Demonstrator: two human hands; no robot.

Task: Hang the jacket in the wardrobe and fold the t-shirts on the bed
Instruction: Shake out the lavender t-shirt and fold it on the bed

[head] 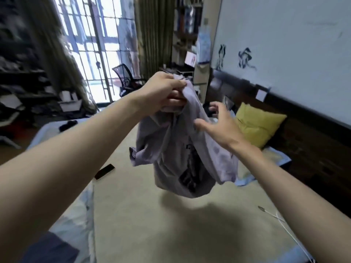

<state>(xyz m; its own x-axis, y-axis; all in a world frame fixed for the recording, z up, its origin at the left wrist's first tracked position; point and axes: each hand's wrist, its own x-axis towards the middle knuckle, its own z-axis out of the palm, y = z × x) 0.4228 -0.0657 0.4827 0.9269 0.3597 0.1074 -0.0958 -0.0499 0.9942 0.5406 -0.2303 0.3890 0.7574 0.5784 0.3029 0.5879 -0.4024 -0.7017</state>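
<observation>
We hold a pale lilac t-shirt (176,149) up in the air above the bed (152,224), bunched and hanging in folds, with a dark print showing on its front and one sleeve sticking out to the left. Our left hand (163,92) grips the top of the shirt, fingers curled round a gathered wad of fabric near what looks like the collar. Our right hand (218,126) sits just beside the hanging cloth with its fingers spread and relaxed; the thumb touches the fabric, but nothing is clasped in it. The shirt's lower edge hangs clear of the beige bed cover, and its shadow falls on the cover below. A dark phone (104,171) lies flat on the bed to the left of the shirt, well apart from it. A yellow pillow (260,126) leans near the dark headboard on the right, and a white cable (275,215) trails across the bed's near right edge. Beyond the bed, a black office chair (125,78) stands by the barred window (98,44).
</observation>
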